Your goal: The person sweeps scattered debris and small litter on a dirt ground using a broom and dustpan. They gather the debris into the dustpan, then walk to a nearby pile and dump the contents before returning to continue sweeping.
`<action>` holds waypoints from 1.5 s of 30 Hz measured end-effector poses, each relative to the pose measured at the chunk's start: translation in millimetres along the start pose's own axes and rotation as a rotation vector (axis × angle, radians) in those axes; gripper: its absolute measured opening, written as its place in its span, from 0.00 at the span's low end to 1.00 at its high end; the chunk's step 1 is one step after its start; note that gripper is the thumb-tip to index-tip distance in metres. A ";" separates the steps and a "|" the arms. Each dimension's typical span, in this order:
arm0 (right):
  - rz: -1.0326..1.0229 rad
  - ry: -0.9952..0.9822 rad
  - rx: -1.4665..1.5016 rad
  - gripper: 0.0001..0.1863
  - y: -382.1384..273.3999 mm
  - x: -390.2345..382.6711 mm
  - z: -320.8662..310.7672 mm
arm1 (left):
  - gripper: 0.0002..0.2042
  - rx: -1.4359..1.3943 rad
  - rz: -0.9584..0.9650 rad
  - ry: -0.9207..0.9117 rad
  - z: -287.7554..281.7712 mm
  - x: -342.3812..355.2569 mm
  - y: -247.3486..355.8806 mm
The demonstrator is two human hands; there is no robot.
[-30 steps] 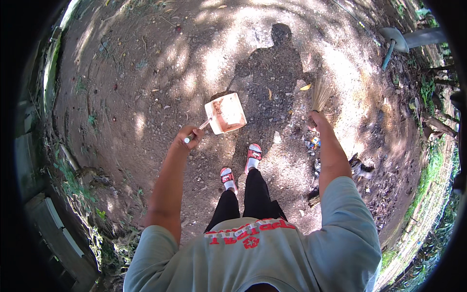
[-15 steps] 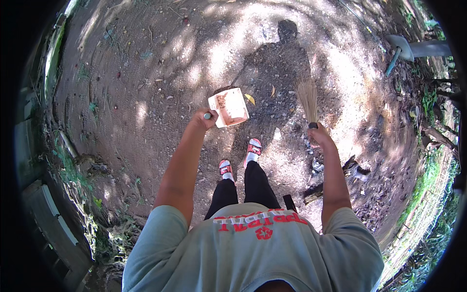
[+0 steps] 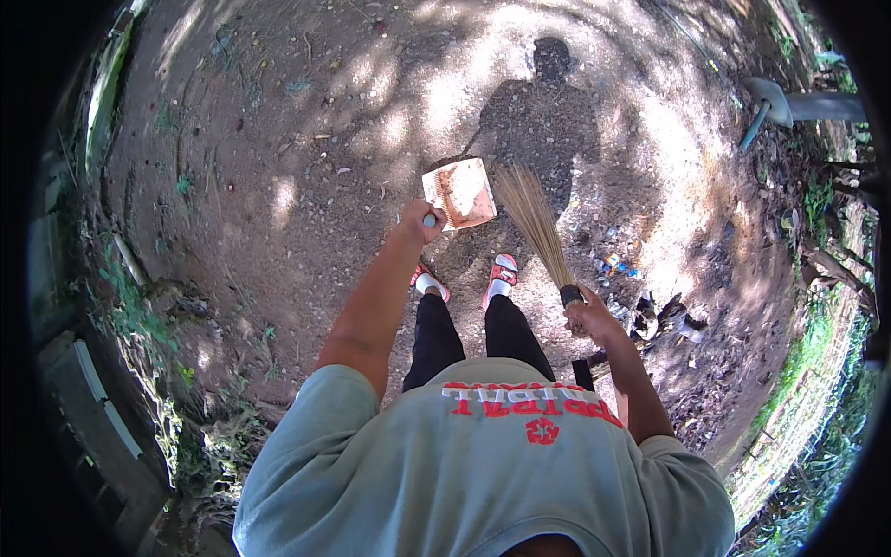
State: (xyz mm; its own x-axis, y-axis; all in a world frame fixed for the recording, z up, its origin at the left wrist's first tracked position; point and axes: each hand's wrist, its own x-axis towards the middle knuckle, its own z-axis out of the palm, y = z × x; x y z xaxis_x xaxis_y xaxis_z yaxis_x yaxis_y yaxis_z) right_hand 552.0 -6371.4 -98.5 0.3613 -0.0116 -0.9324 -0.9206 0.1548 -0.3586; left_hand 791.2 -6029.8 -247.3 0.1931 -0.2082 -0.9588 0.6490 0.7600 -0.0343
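My left hand is closed around the upright handle of a dustpan, whose end shows as a round grey tip above the fist. The pale dustpan is smeared with reddish-brown dirt and lies just beyond that hand. My right hand grips a stick broom by its dark bound end. Its thin tan bristles fan out forward and to the left, their tips close to the dustpan's right edge. Whether the bristles touch the ground I cannot tell.
Bare dirt with pebbles surrounds my feet in red sandals. Small blue and yellow litter and charred wood pieces lie on the right. At the far right stands a grey post-like object. Plants grow along both sides.
The broom has swung left and nearer the dustpan, its handle end coming back toward me. My left hand and the dustpan have shifted slightly right. My feet have stepped to new spots.
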 end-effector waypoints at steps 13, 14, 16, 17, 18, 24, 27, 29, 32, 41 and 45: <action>0.097 -0.020 0.065 0.59 -22.4 -1.2 201.6 | 0.01 -0.136 -0.125 -0.236 -99.2 -24.4 65.7; 0.034 -0.093 0.086 0.57 -33.4 -15.2 194.8 | 0.01 -0.179 -0.209 -0.274 -119.4 -43.2 79.1; 0.005 0.023 0.002 0.56 -62.9 -8.3 182.5 | 0.02 -0.225 -0.171 -0.251 -159.0 -83.0 107.2; -0.046 0.103 -0.052 0.46 -79.5 11.4 178.6 | 0.02 -0.287 -0.132 -0.240 -177.2 -103.2 116.5; -0.022 0.038 -0.092 0.30 -102.4 40.5 173.2 | 0.03 -0.356 -0.102 -0.266 -195.3 -122.7 125.7; 0.094 0.208 -0.185 0.12 -131.6 224.1 259.2 | 0.02 -0.580 -0.083 -0.192 -290.5 -175.1 176.0; 0.143 0.083 -0.328 0.18 -73.6 225.3 376.5 | 0.02 -0.488 0.079 -0.156 -329.3 -174.8 198.3; 0.085 -0.094 -0.365 0.28 -39.4 180.9 426.5 | 0.02 -0.497 0.129 -0.085 -342.5 -167.1 218.9; 0.164 -0.243 -0.356 0.45 -32.5 110.2 448.2 | 0.03 -0.502 0.152 -0.059 -345.4 -155.8 258.0; -0.215 -0.072 -0.755 0.30 -64.0 173.6 478.0 | 0.02 -0.784 0.186 0.004 -364.6 -121.0 332.3; -0.041 -0.105 -0.808 0.28 -25.4 205.0 553.9 | 0.03 -0.718 0.222 0.029 -372.7 -117.2 330.7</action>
State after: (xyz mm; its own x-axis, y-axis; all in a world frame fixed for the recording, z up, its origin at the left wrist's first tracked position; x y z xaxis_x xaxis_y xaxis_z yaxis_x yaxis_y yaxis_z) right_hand 731.7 -5830.5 -255.5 0.3724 0.0975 -0.9229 -0.7142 -0.6049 -0.3521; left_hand 709.0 -5524.6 -251.4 0.2375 0.0051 -0.9714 -0.0441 0.9990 -0.0055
